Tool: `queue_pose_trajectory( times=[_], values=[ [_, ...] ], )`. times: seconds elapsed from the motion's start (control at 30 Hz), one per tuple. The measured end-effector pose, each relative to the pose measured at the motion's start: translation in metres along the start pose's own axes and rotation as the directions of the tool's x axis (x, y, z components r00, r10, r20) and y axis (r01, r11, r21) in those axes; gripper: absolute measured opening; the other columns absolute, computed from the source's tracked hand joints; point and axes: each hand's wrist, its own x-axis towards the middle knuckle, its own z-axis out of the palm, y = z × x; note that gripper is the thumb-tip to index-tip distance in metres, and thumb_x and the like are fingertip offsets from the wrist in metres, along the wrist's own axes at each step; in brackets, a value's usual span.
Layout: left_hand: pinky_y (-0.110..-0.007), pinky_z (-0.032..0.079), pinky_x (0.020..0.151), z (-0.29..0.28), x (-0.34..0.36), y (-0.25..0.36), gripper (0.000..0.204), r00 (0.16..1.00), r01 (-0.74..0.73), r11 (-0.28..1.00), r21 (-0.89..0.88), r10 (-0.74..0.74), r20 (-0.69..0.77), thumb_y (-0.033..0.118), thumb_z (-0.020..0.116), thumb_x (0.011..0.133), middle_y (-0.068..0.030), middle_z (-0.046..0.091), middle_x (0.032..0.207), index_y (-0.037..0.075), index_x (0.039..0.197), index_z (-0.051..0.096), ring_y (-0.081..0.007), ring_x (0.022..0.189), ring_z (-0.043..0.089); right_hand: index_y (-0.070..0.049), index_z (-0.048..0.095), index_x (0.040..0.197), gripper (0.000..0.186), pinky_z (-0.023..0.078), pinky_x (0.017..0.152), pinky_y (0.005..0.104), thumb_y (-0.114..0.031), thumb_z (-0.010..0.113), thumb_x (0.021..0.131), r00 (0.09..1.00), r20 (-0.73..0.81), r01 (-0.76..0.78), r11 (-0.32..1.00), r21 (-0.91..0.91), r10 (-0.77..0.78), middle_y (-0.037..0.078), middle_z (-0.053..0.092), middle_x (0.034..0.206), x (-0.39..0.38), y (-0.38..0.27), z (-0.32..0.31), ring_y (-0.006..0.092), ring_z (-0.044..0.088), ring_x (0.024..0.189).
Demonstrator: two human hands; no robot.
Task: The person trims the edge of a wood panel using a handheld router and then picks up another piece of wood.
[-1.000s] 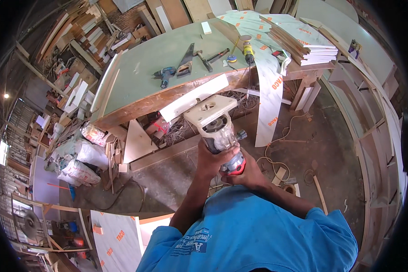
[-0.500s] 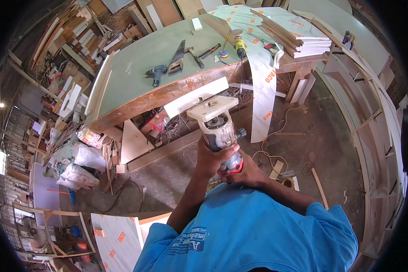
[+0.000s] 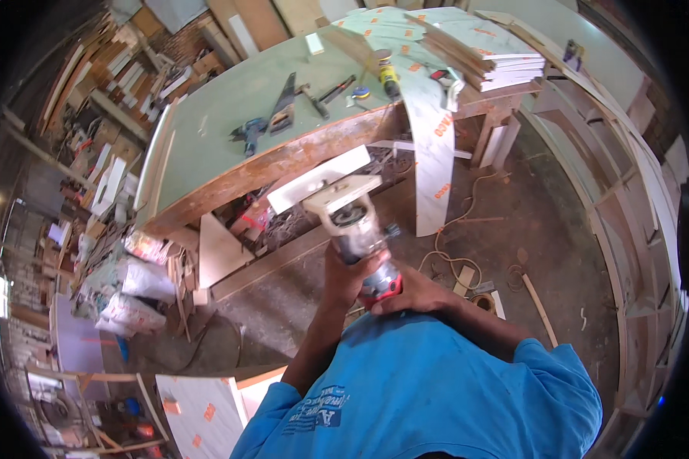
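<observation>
A trim router (image 3: 359,242) is held in front of the person's blue shirt (image 3: 452,367), between the torso and the near edge of a green-topped workbench (image 3: 207,145); its pale base plate (image 3: 343,194) is turned up and away from the body, its red end toward the shirt. The left hand (image 3: 346,275) is wrapped around the middle of the casing, thumb across the near side; the right hand (image 3: 406,291) is closed about the red end. Just beyond the base plate is a white strip (image 3: 314,180); whether the two are joined cannot be told. On the bench, from left to right, lie a cordless drill (image 3: 249,134), a handsaw (image 3: 283,107) and a claw hammer (image 3: 314,101); farther right is a yellow power tool (image 3: 389,83). A marble-patterned sheet (image 3: 434,164) hangs over the bench edge near a cable (image 3: 440,243) on the floor. White sacks (image 3: 147,281) lie at left.
</observation>
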Motion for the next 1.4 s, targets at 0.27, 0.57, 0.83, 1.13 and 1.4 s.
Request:
queue_pose_trajectory(
  times=[0.27, 0.57, 0.83, 1.13, 1.4],
  values=[
    [-0.035, 0.056, 0.085, -0.011, 0.001, -0.015, 0.053, 0.995, 0.066, 0.995, -0.079, -0.071, -0.070, 0.008, 0.072, 0.079, -0.0112, 0.067, 0.110, -0.005, 0.128, 0.056, -0.0203, 0.096, 0.068, -0.004, 0.050, 0.140, 0.053, 0.048, 0.099, 0.0391, -0.032, 0.068, 0.098, 0.845, -0.311, 0.374, 0.896, -0.239, -0.435, 0.014, 0.061, 0.124, -0.007, -0.033, -0.012, 0.0220, 0.059, 0.114],
    [-0.037, 0.055, 0.085, -0.042, -0.001, -0.045, 0.067, 0.978, 0.200, 0.963, -0.180, -0.184, 0.102, 0.017, 0.070, 0.079, -0.0135, 0.060, 0.118, -0.003, 0.139, 0.047, -0.0224, 0.100, 0.064, -0.002, 0.056, 0.121, 0.031, 0.052, 0.084, 0.0424, -0.023, 0.063, 0.100, 0.702, -0.245, 0.440, 0.677, -0.590, -0.669, 0.017, 0.062, 0.107, 0.013, -0.018, -0.015, 0.0321, 0.065, 0.100],
    [-0.038, 0.055, 0.085, -0.044, -0.010, -0.038, 0.064, 0.925, 0.378, 0.871, -0.315, -0.335, 0.181, 0.021, 0.070, 0.085, -0.0124, 0.059, 0.122, -0.001, 0.140, 0.046, -0.0232, 0.101, 0.065, 0.000, 0.057, 0.111, 0.030, 0.051, 0.072, 0.0461, -0.029, 0.052, 0.105, 0.684, -0.078, 0.381, 0.446, -0.810, -0.726, 0.020, 0.062, 0.093, 0.025, -0.013, -0.018, 0.0391, 0.065, 0.087],
    [-0.035, 0.057, 0.073, -0.039, -0.013, -0.033, 0.059, 0.947, 0.304, 0.930, -0.208, -0.270, 0.176, 0.025, 0.072, 0.082, -0.0117, 0.065, 0.105, -0.002, 0.130, 0.052, -0.0209, 0.087, 0.067, 0.000, 0.059, 0.102, 0.042, 0.051, 0.070, 0.0474, -0.040, 0.046, 0.106, 0.871, -0.274, 0.191, 0.794, -0.576, -0.409, 0.023, 0.063, 0.082, 0.008, -0.042, -0.002, 0.0428, 0.065, 0.078],
    [-0.034, 0.055, 0.078, -0.023, -0.016, -0.019, 0.059, 0.972, 0.222, 0.943, -0.249, -0.193, 0.134, 0.031, 0.072, 0.086, -0.0122, 0.065, 0.102, -0.002, 0.130, 0.051, -0.0209, 0.088, 0.067, -0.001, 0.058, 0.108, 0.039, 0.051, 0.072, 0.0475, -0.039, 0.049, 0.105, 0.740, -0.200, 0.312, 0.591, -0.744, -0.643, 0.023, 0.064, 0.086, 0.008, -0.035, 0.003, 0.0436, 0.065, 0.082]
  ],
)
